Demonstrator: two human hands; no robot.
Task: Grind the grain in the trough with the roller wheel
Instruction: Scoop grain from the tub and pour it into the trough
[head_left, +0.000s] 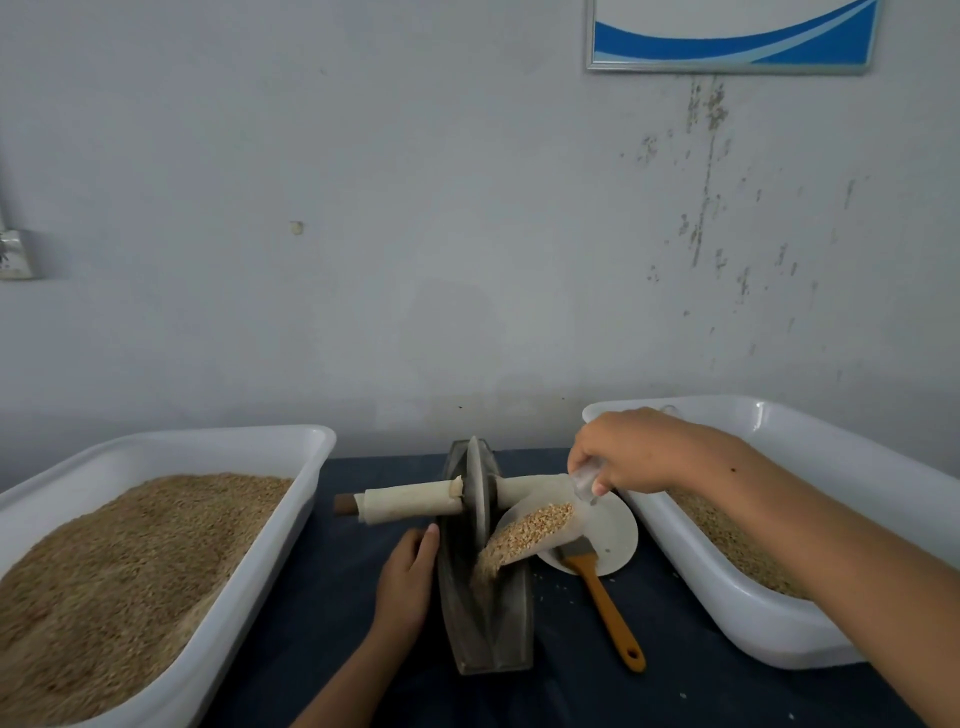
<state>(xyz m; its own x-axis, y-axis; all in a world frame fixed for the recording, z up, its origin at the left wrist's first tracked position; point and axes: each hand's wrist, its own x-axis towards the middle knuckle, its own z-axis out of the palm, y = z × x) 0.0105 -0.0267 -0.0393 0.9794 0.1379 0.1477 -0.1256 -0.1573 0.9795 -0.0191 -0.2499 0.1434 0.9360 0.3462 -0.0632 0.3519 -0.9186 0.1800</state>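
Head view. A narrow, boat-shaped dark metal trough (485, 613) stands lengthwise on a dark blue tablecloth (332, 613), its far end toward the grey wall (415, 208). A thin grey metal roller wheel (476, 499) stands upright on edge in the far part of the trough; its wooden axle handle (405, 501), wrapped in pale cloth, projects to either side.

The right hand (618, 457) grips the handle of a clear plastic scoop (540, 525), tilted downward toward the trough. Light brown grain (511, 543) streams from the scoop's lip into the middle of the trough, just near of the wheel.

The left hand (408, 577) lies with fingers straight against the trough's left outer wall, holding nothing.

A white round plate (618, 535) sits just right of the trough, partly behind the scoop. A brush with an orange handle (608, 608) rests with its bristle end on the plate.

A white rectangular plastic tub (291, 452) at left holds much brown grain; a second white tub (810, 639) at right holds a shallower layer.
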